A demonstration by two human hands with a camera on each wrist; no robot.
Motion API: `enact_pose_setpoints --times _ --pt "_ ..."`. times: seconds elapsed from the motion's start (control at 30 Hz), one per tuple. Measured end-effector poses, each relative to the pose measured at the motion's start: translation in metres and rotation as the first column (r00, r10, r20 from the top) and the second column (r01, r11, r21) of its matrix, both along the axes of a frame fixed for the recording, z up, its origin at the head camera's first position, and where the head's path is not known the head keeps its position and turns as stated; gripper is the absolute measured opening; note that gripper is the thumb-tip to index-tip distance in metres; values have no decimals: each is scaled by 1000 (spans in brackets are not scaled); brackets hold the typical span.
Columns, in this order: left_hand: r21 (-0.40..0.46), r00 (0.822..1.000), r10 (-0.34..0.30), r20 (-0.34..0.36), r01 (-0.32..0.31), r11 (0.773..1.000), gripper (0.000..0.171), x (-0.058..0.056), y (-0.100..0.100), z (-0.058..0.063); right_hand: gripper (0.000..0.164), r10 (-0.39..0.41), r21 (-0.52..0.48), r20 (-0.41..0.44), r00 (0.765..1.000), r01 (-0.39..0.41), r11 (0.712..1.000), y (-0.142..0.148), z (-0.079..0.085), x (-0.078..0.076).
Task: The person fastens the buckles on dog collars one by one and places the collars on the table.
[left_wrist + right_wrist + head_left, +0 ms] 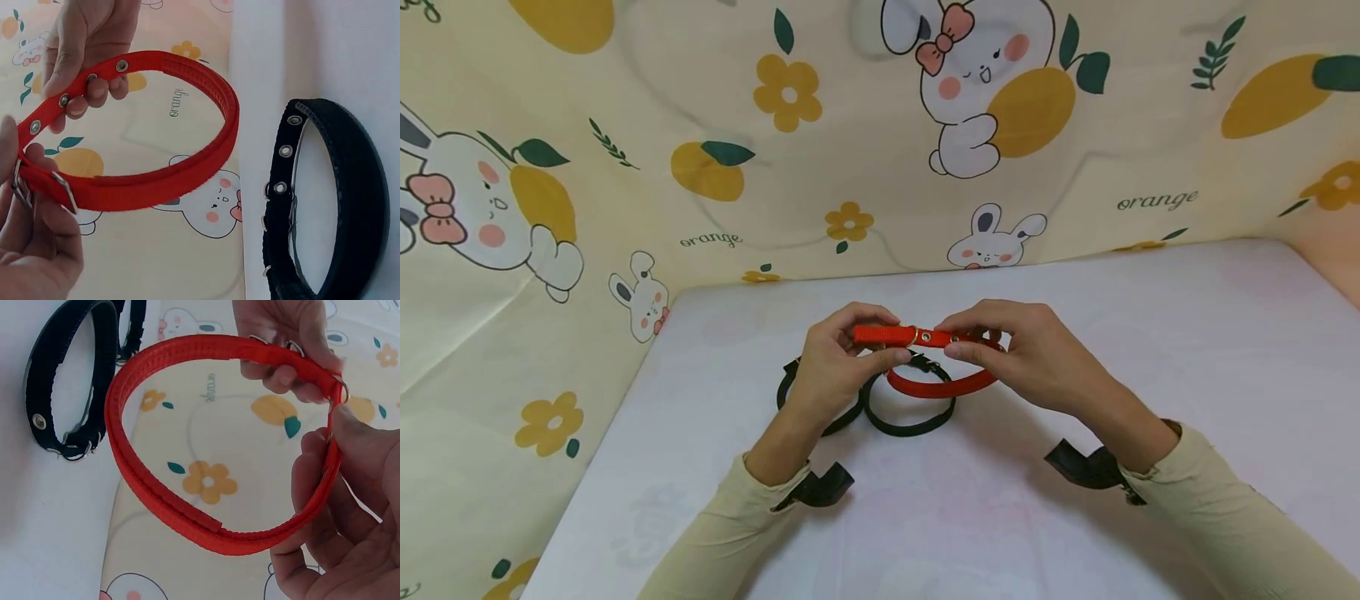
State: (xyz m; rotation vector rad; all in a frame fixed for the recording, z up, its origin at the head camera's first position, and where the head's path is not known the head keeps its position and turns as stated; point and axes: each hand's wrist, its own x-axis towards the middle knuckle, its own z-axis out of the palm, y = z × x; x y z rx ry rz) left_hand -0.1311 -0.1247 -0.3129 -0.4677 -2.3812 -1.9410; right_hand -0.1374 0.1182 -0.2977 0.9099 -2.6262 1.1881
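A red collar with metal eyelets is held up in a loop between both hands, above the white table. My left hand pinches its buckle end between thumb and fingers. My right hand pinches the strap with the eyelets. In the left wrist view the strap's tip meets the metal buckle beside the left fingers, which partly cover it. Whether the buckle's prong sits in an eyelet I cannot tell. Seen from the right wrist, the red collar makes a wide ring, its padded lining showing inside.
Two black collars lie looped on the white table, just below the hands: one black collar in the middle, the other black collar partly behind the left hand. A cream cloth printed with rabbits and oranges rises behind the table.
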Motion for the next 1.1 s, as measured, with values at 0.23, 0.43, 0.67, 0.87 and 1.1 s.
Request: enact_pose_setpoints --times 0.23,0.43,0.67,0.87,1.1 --pt "33 997 -44 69 41 999 46 -1 -4 1 20 -55 -8 22 998 56 998 1 2 -2" --pt "124 992 -37 117 23 992 40 -3 -4 0 19 -66 -8 50 997 66 998 1 2 -3" --pt "181 989 45 138 -70 981 37 -4 -2 0 21 -68 7 92 993 68 998 1 3 -3" --pt "218 984 83 160 -118 969 33 -4 -1 1 22 -56 6 126 990 56 998 0 2 -3" --pt "173 991 90 94 -105 979 31 -3 2 -4 29 -58 -51 163 985 67 996 -7 -5 -4"
